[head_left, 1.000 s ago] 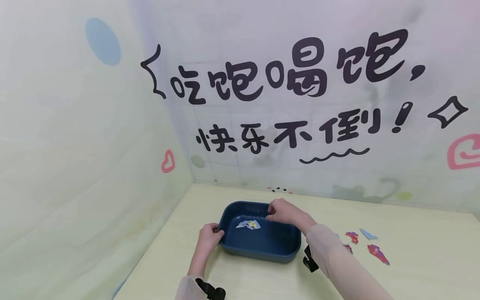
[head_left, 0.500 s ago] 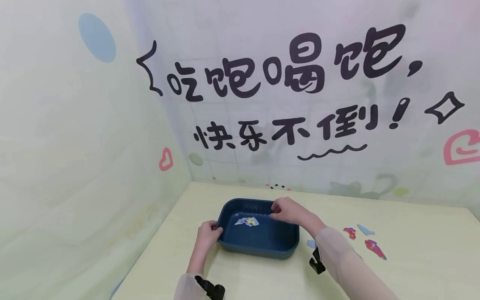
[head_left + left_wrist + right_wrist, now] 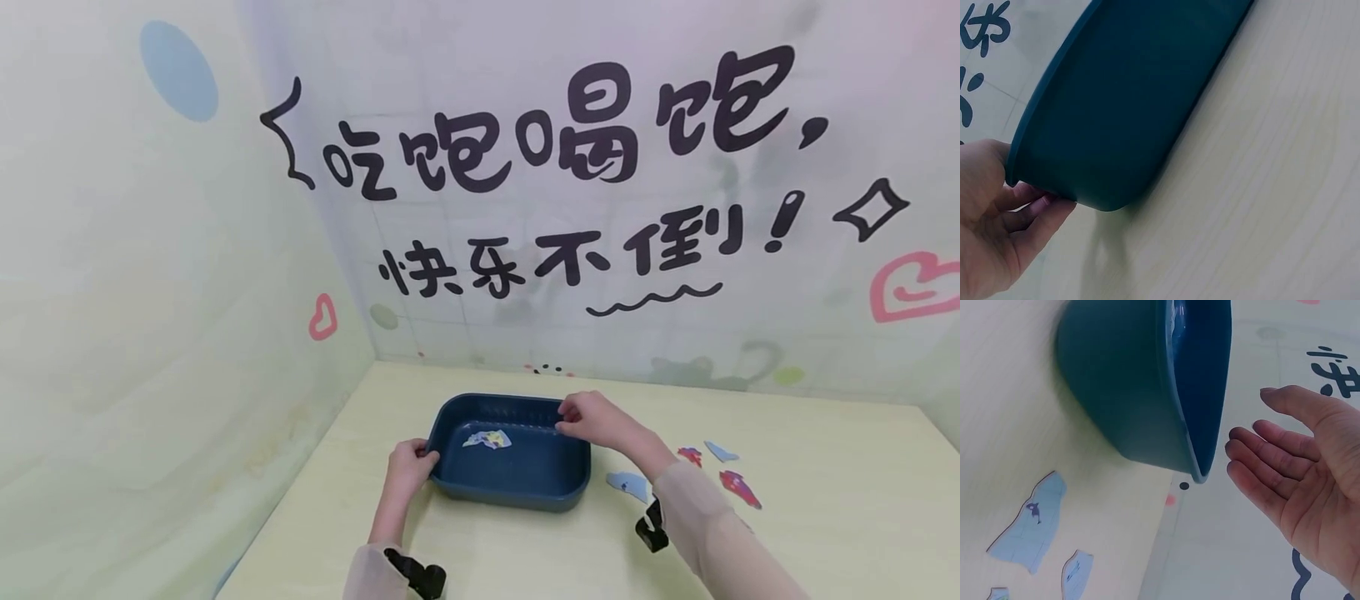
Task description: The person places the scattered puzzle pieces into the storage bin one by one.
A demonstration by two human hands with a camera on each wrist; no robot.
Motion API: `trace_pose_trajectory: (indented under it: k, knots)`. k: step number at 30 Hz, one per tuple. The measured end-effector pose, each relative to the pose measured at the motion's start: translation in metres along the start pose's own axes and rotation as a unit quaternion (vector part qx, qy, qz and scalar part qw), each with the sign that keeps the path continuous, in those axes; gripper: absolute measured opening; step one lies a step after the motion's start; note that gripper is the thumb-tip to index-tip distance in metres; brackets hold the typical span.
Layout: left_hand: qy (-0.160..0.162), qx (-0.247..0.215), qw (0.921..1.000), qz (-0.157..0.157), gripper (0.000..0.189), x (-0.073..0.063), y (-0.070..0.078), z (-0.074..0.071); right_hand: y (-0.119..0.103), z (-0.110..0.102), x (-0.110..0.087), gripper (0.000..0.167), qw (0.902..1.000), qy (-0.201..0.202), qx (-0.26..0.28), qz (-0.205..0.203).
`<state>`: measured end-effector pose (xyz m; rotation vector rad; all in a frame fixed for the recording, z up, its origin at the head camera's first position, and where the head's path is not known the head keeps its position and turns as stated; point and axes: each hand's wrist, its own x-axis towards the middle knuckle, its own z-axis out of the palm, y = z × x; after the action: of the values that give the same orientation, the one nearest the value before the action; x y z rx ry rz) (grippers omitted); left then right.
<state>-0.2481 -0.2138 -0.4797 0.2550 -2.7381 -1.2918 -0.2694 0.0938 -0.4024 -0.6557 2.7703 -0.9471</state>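
A dark blue rectangular basin stands on the table. Inside it, toward the left, lies an irregular printed piece, pale blue with some yellow. My left hand grips the basin's left rim; in the left wrist view the thumb side is at the rim and the fingers reach under the wall. Above the basin's back right corner is my right hand. The right wrist view shows that hand apart from the rim, its fingers loosely bent and nothing between them.
Right of the basin lie a light blue piece, two red and purple pieces, one of them the larger piece, and another blue piece. A printed cloth wall closes off the back and left of the pale table.
My right hand has shifted a little rightward over the basin's back right corner. The light blue piece beside the basin has come out from behind my right arm. My left hand keeps its grip.
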Motion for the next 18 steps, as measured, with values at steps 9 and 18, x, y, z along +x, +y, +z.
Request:
trace_pose_trajectory:
  k: [9,18]
  knots:
    - [-0.003,-0.001,1.0000,0.000,0.028,-0.001,0.001,-0.002,0.014,-0.004,-0.012,0.027,0.9997,0.019,0.015,0.007]
    - [-0.002,-0.001,1.0000,0.000,0.026,-0.002,0.004,-0.002,0.028,-0.008,-0.026,0.028,0.9990,0.038,0.021,0.005]
